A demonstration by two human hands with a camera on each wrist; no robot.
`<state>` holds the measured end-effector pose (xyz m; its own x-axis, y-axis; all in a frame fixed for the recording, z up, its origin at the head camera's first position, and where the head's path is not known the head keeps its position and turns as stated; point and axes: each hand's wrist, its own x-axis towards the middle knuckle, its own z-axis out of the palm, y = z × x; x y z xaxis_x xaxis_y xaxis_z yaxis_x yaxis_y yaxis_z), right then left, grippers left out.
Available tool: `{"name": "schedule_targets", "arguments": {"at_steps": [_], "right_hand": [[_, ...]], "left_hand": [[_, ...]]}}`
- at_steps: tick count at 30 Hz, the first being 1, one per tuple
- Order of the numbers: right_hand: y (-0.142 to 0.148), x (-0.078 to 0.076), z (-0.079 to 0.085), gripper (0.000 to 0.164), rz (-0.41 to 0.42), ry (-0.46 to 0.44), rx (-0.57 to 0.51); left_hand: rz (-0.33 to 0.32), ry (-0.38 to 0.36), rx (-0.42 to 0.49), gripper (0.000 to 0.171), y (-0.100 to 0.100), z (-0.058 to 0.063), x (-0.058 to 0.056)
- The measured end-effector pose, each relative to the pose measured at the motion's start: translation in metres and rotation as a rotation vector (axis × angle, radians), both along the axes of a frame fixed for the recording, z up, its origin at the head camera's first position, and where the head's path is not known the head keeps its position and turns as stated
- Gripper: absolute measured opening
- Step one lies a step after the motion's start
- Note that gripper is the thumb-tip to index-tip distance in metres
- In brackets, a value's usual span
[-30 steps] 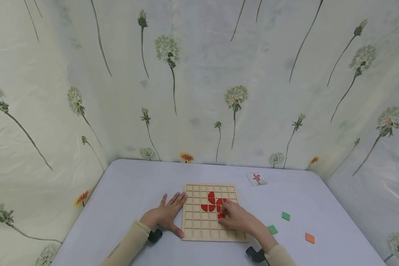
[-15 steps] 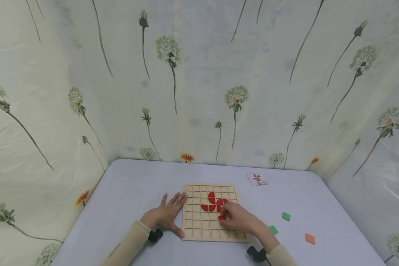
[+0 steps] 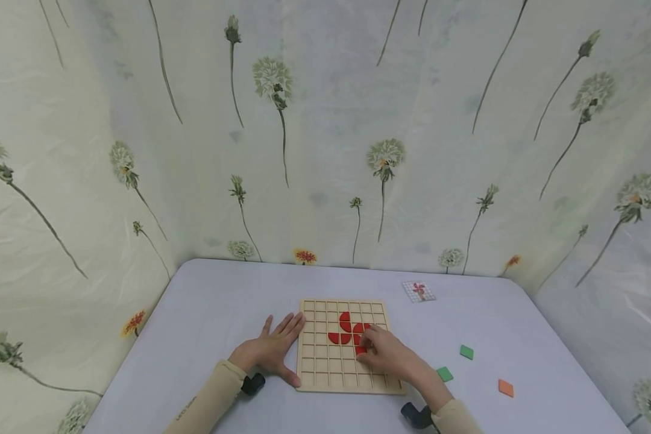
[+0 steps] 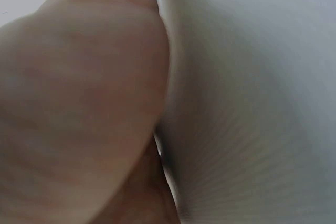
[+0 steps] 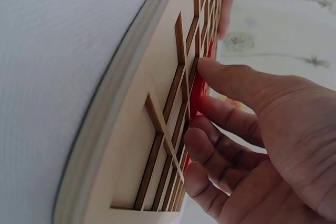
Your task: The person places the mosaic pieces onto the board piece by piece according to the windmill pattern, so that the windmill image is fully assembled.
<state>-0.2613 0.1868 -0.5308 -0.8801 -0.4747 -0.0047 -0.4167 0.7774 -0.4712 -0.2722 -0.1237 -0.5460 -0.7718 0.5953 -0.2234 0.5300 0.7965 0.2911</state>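
Observation:
A wooden grid board (image 3: 325,378) lies on the table in the head view. My left hand (image 3: 273,352) is spread flat at its left edge, fingertips on the rim and thumb at the near corner. Over the board's right half, my right hand (image 3: 386,352) pinches a small red tile (image 3: 361,350) between thumb and index finger. In the right wrist view that red tile (image 5: 197,93) is down at the grid cells, partly covered by the fingers. Rounded red tiles (image 3: 345,322) sit in cells just beyond, some hidden behind the right hand. The left wrist view shows mostly skin and blurred white cloth.
Two green tiles (image 3: 466,352) and an orange tile (image 3: 506,388) lie on the table (image 3: 217,295) to the right of the board. A small pattern card (image 3: 419,292) with a red flower on a grid lies behind it. A floral curtain (image 3: 325,150) hangs at the back.
The red tile in my right hand shifted slightly toward me, then back away, and is now close against the red tile beyond it. My left hand stays in place.

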Motion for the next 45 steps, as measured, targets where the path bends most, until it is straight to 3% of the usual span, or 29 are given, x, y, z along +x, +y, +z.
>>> {"name": "schedule_targets", "arguments": {"at_steps": [14,39,45], "right_hand": [[0.001,-0.002,0.002,0.01,0.005,0.014,-0.008],[0.005,-0.003,0.003,0.011,-0.013,0.033,-0.033],[0.025,0.0,0.015,0.022,-0.081,-0.078,-0.102]], "left_hand": [[0.002,-0.005,-0.015,0.134,0.0,0.002,0.0],[0.015,0.003,-0.024,0.135,0.0,0.001,-0.001],[0.008,-0.001,-0.021,0.135,0.001,0.0,-0.001]]}}
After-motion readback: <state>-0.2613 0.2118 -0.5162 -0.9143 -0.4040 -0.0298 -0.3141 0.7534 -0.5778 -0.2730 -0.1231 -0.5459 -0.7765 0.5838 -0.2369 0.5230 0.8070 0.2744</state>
